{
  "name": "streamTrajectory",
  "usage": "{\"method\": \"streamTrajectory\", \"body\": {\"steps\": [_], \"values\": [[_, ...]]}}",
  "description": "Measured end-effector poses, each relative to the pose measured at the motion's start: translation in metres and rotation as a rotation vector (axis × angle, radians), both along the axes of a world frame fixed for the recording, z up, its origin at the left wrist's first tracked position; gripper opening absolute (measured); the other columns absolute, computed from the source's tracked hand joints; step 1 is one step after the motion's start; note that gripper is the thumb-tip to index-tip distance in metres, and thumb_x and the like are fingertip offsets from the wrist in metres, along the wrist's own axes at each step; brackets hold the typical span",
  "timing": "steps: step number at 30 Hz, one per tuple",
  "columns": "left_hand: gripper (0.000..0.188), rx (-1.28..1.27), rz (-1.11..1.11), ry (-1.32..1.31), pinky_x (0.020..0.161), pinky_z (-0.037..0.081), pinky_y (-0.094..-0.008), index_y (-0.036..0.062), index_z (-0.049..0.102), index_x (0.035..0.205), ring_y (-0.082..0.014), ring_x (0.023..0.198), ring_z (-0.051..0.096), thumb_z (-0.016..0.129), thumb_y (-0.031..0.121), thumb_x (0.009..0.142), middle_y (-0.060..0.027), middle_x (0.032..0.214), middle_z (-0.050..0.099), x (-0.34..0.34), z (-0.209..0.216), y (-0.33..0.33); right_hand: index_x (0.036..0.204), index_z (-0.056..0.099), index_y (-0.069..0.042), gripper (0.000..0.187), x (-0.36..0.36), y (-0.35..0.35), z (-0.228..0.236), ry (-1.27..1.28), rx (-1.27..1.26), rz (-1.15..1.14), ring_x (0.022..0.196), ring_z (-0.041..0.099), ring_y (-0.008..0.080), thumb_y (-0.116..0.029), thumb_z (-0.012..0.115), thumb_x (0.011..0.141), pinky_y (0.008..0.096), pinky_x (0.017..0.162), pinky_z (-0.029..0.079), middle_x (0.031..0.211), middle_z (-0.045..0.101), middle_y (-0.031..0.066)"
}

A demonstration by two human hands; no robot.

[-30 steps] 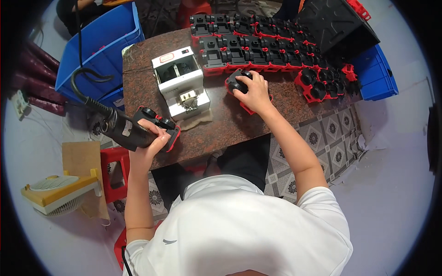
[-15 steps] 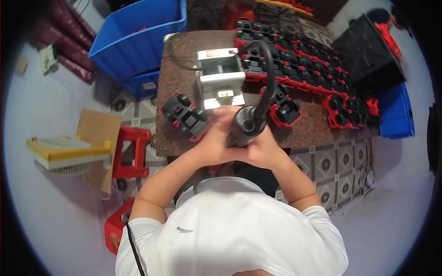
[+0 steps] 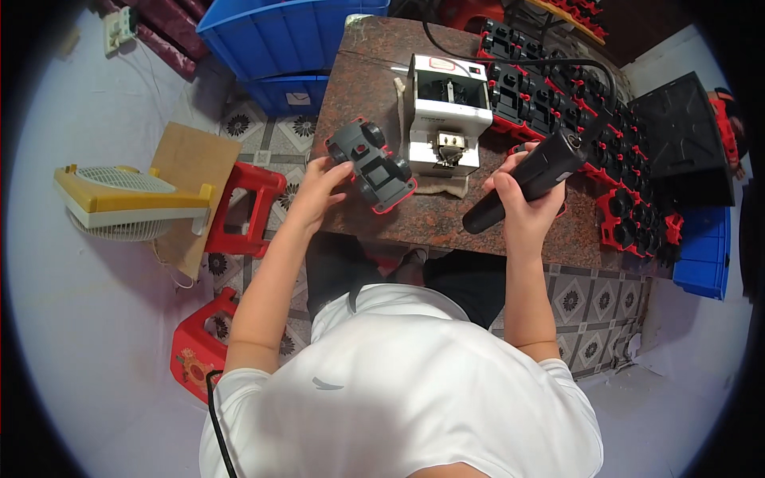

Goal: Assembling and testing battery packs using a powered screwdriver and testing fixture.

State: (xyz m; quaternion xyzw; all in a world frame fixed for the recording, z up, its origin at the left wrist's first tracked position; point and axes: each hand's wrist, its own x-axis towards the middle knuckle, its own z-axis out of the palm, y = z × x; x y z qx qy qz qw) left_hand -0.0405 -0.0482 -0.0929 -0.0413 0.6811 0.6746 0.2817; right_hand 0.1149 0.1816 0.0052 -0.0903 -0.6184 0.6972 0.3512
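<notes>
My left hand [image 3: 319, 191] is at the left edge of an upturned black-and-red toy car [image 3: 374, 163], its fingers closed on the car's side next to a wheel. The car's dark underside and wheels face up. My right hand [image 3: 532, 195] is wrapped round a black electric screwdriver [image 3: 518, 187], held tilted above the table, its narrower end pointing lower left. A black cord [image 3: 612, 84] runs from its upper end. Between the hands, slightly farther off, stands a white metal box-shaped machine [image 3: 450, 115] with an open top. Another toy car lies mostly hidden beneath my right hand.
Rows of upturned toy cars [image 3: 550, 107] cover the right and far side of the speckled table [image 3: 374, 64]. Blue bins [image 3: 279, 40] stand at far left, another blue bin [image 3: 701, 259] and a black crate [image 3: 677, 135] at right. A red stool [image 3: 251, 207] and yellow-white fan [image 3: 131, 203] are at left.
My hands, together around the screwdriver before, are now apart. The left has moved to the toy car; the right has carried the screwdriver to the right. The view has shifted too.
</notes>
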Motion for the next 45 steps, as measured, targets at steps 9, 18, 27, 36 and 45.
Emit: {"method": "streamTrajectory", "body": {"steps": [9,18,27,36,45], "values": [[0.065,0.089,-0.197,-0.229,0.091,0.04,-0.0397,0.0057,0.046,0.126,-0.0228,0.109,0.05,0.07,0.038,0.075,-0.0105,0.121,0.053,-0.008,-0.04,0.022,0.115,0.044,0.0,0.048,-0.004,-0.007,-0.007,-0.213,0.168,-0.067,0.067,0.058,0.0121,0.0,0.07,0.075,0.0248,0.061,0.048,0.081,0.056,0.0046],[0.062,0.29,-0.053,-0.014,0.088,0.045,-0.0353,0.0108,0.037,0.13,-0.02,0.109,0.051,0.066,0.03,0.078,-0.0076,0.12,0.05,0.001,-0.043,0.035,0.116,0.038,0.001,0.047,-0.053,0.004,0.011,0.321,0.139,-0.204,0.066,0.058,0.0119,0.009,0.062,0.076,0.0252,0.062,0.049,0.082,0.058,0.0071],[0.065,0.275,-0.116,-0.029,0.093,0.041,-0.0364,0.0143,0.034,0.133,-0.0204,0.113,0.048,0.065,0.029,0.078,-0.0068,0.124,0.046,-0.003,-0.049,0.033,0.114,0.04,-0.001,0.053,-0.07,0.016,-0.026,0.363,0.298,-0.137,0.067,0.054,0.0102,0.004,0.07,0.071,0.0233,0.062,0.046,0.078,0.058,0.0073],[0.065,0.34,-0.095,-0.052,0.097,0.038,-0.0368,0.0135,0.033,0.133,-0.0209,0.116,0.045,0.065,0.027,0.078,-0.0072,0.125,0.045,-0.001,-0.052,0.036,0.115,0.041,-0.001,0.053,-0.073,0.014,-0.035,0.382,0.292,-0.142,0.067,0.054,0.0104,0.005,0.07,0.071,0.023,0.062,0.046,0.078,0.058,0.0081],[0.065,0.363,-0.13,-0.149,0.095,0.041,-0.0381,0.0132,0.034,0.132,-0.0214,0.113,0.049,0.068,0.022,0.077,-0.0075,0.122,0.049,-0.01,-0.054,0.035,0.109,0.046,0.002,0.045,-0.082,0.018,-0.025,0.185,0.207,-0.12,0.068,0.055,0.0073,0.004,0.072,0.072,0.0213,0.061,0.046,0.08,0.058,0.003]]}}
